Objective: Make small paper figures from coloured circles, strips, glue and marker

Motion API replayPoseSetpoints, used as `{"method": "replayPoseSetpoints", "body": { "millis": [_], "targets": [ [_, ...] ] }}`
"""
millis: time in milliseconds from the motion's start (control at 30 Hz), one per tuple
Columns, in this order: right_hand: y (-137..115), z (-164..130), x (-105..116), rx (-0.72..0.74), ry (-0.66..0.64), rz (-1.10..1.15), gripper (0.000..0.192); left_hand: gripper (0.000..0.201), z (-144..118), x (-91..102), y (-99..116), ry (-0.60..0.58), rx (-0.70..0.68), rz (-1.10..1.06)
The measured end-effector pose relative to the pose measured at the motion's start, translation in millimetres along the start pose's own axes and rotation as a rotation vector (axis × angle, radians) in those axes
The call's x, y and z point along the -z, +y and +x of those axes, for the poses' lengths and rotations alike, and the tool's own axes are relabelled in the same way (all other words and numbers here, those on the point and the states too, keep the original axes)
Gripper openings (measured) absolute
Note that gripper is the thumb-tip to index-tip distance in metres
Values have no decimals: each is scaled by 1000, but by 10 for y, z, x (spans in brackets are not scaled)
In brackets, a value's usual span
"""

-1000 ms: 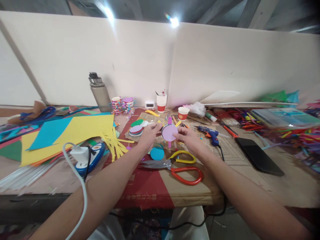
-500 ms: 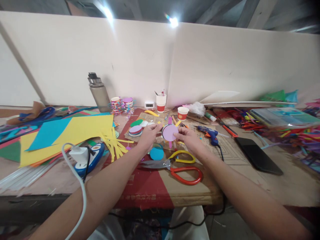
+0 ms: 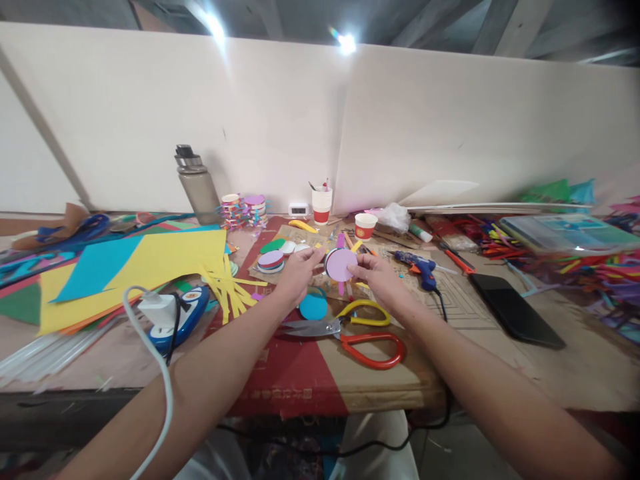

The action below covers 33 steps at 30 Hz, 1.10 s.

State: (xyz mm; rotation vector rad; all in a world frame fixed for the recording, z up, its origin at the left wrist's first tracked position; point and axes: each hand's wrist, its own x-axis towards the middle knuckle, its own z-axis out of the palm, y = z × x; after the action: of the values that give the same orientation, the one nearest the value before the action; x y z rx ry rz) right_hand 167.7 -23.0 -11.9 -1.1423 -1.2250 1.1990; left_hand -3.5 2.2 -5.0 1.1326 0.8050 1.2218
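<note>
Head view: left hand (image 3: 299,270) and right hand (image 3: 376,275) meet above the middle of the cluttered wooden workbench (image 3: 590,367), both pinching the round lilac paper disc (image 3: 340,265) by its opposite edges, fingertips pressed on the rim. Disc faces the camera, held just off the surface, with a pink strip (image 3: 341,241) sticking out above it and another below. Directly under the hands, on the red-and-brown cardboard sheet (image 3: 300,373) at the near edge, lies a flat teal paper circle (image 3: 313,307), and just nearer the front edge, large scissors with red and yellow handles (image 3: 350,330), blades pointing left. Stack of coloured paper circles (image 3: 272,260) sits just left of the left hand. Blue hot-glue gun (image 3: 423,268) rests right of the right hand, a black phone (image 3: 515,311) further right. Yellow paper sheets with cut fringes (image 3: 160,267) cover the left side. Grey water bottle (image 3: 199,186) and two red-and-white paper cups (image 3: 322,204) stand along the far edge against the white board.
</note>
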Motion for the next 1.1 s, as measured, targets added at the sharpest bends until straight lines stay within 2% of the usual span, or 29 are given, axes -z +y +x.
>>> {"method": "replayPoseSetpoints", "body": {
  "millis": [267,433,600,767,1100],
  "targets": [
    [21,35,12,-4,2,13,33,45,7,2,-19,20,8,-20],
    [35,44,27,-4,-1,1,31,51,23,9,-6,67,63,-78],
    [37,53,36,-12,16,3,31,50,55,9,-41,20,10,-145],
    [65,84,44,-16,22,-10,33,43,63,15,-75,-2,-18,-110],
    [136,117,68,0,-24,-75,33,50,57,28,-61,23,-8,-153]
  ]
}}
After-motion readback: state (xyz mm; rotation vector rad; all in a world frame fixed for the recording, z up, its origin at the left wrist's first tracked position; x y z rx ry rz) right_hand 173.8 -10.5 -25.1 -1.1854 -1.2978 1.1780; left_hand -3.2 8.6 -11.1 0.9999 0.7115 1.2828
